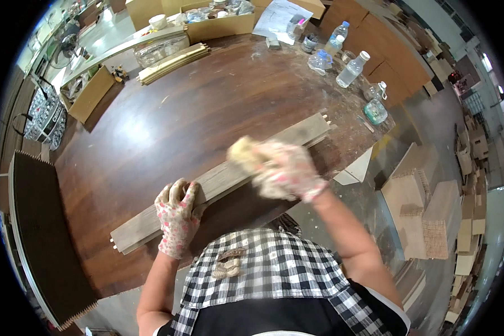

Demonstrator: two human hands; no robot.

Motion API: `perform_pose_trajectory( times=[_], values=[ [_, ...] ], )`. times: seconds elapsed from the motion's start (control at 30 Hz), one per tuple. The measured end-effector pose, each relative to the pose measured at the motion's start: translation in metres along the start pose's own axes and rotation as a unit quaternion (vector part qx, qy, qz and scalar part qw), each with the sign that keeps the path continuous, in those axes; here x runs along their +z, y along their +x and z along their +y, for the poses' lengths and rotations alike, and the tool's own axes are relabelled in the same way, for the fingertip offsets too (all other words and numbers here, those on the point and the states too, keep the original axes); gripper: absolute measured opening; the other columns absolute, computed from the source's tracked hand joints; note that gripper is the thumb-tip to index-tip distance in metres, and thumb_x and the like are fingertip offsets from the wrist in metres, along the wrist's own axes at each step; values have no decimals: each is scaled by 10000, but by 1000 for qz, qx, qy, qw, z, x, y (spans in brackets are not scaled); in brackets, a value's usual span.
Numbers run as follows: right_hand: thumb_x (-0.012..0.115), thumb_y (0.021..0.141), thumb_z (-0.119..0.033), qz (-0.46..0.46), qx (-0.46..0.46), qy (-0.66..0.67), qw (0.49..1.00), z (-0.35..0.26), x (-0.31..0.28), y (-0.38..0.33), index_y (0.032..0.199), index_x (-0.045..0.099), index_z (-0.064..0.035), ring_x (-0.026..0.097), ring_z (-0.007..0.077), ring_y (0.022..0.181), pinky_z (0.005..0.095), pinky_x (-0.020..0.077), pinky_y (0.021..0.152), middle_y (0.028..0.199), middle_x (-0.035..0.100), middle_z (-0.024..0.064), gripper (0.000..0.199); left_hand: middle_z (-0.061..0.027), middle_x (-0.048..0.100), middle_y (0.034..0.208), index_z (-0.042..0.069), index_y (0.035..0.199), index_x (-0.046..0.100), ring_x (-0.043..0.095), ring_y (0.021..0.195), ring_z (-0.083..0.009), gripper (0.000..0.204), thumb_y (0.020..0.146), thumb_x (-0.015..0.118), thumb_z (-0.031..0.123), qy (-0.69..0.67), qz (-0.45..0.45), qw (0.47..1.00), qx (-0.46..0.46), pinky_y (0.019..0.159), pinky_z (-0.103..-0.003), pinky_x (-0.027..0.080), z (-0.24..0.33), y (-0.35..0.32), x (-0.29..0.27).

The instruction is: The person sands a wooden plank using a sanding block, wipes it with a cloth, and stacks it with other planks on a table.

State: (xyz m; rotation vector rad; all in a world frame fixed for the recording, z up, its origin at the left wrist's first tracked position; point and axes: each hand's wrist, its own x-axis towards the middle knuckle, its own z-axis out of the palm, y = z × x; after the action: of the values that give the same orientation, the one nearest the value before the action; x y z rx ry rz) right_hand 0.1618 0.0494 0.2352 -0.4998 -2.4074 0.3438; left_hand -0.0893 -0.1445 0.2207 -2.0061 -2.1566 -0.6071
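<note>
A long grey-brown wooden board (pixel 221 180) lies diagonally across the near part of the dark table, with small pale dowels sticking out at both ends. My left hand (pixel 176 215), in a floral glove with stained fingertips, grips the board left of its middle, fingers over the top face. In my right hand (pixel 288 169), gloved alike and blurred by motion, is a yellowish wad that looks like a cloth or sponge (pixel 243 154). It is over the board, right of the middle; whether it touches the wood I cannot tell.
Several plastic bottles (pixel 353 70) stand along the table's far right edge. A bundle of thin wooden strips (pixel 173 63) lies at the back, near a cardboard box (pixel 221 25) of small parts. Stacked dark boards (pixel 47 241) rise at the left. Cardboard pieces (pixel 411 201) stand on the floor right.
</note>
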Motion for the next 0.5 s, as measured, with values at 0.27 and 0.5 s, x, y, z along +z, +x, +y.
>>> perform_pose_trajectory(
  times=[0.27, 0.5],
  values=[
    [614, 833, -230, -212, 60, -257, 941, 45, -51, 40, 1080, 665, -183, 684, 235, 900, 368, 578, 698, 975, 672, 64, 257, -66, 617, 1202, 142, 1144, 660, 554, 1125, -330, 444, 715, 770, 119, -3, 31, 1000, 3, 963, -474, 440, 6, 1, 4],
    [643, 920, -398, -50, 334, -168, 926, 151, -132, -6, 1234, 696, -141, 677, 338, 1042, 426, 522, 908, 1115, 715, 142, 409, -67, 604, 1251, 167, 1191, 653, 546, 1131, -333, 519, 685, 768, 158, 10, 36, 999, -1, 944, -496, 446, 6, -3, 7]
  ],
)
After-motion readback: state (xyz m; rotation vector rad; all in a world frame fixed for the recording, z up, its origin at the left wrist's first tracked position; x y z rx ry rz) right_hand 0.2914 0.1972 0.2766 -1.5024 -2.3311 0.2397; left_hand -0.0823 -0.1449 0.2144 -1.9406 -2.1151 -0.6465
